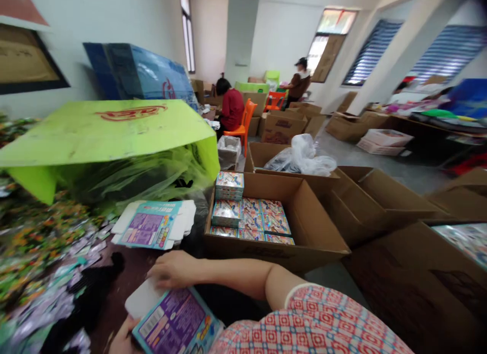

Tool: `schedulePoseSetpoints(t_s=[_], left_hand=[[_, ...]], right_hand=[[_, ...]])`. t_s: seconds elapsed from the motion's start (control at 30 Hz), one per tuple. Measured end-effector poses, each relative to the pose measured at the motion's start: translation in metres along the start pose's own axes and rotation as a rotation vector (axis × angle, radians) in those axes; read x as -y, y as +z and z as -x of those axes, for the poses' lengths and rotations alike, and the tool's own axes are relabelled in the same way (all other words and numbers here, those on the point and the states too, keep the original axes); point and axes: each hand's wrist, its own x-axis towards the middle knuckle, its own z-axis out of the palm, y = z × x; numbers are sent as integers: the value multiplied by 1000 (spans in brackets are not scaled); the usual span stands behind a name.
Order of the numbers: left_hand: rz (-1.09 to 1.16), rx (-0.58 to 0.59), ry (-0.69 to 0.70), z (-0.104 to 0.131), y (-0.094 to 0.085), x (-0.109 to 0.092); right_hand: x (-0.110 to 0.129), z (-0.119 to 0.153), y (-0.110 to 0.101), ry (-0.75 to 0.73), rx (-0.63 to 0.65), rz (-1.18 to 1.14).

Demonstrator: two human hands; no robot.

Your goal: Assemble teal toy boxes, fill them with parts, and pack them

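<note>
A small printed carton (178, 318), purple and turquoise with a barcode, lies tilted near my body with a white end flap (140, 299) standing out. My left hand (124, 339) grips its lower left side, thumb on the edge; the frame cuts off part of that hand. At the flap end, my right hand (175, 270) has its fingers curled down against the white card, slightly blurred. Just beyond lies a stack of flat, unfolded cartons (150, 224) of the same print.
A large brown cardboard box (319, 227) holds several rows of shiny packed cartons (251, 214). Small colourful packets (57, 242) are heaped at left beside a lime-green box (114, 131). More brown boxes (380, 191) stand at right. Two people (231, 108) are farther back.
</note>
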Motion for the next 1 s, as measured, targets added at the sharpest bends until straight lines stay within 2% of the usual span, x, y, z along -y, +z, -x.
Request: schedulePoseSetpoints(t_s=[0.07, 0.17, 0.27, 0.33, 0.4, 0.47, 0.57, 0.63, 0.73, 0.87, 1.0], left_hand=[[174, -104, -79, 3, -1, 7], [401, -160, -27, 20, 0, 10], [556, -180, 26, 32, -4, 14], [619, -210, 7, 35, -11, 22], [664, -205, 31, 37, -19, 32], [682, -167, 71, 37, -23, 42], [669, -137, 129, 33, -22, 53], [660, -160, 133, 28, -20, 59], [699, -192, 92, 21, -18, 68], [773, -194, 83, 22, -16, 77], [797, -184, 100, 28, -11, 78]], right_hand=[[11, -8, -5, -95, 90, -8], [28, -7, -6, -184, 147, -156], [30, -5, 5, -145, 249, -379], [25, -8, 19, -158, 347, -496], [20, -13, 32, -110, 447, -632], [15, -19, 37, 3, 573, -768], [10, -26, 34, 136, 729, -872], [7, -29, 33, 188, 779, -886], [3, -27, 45, 214, 737, -854], [-3, -19, 72, 160, 538, -813], [-11, -15, 81, 106, 521, -844]])
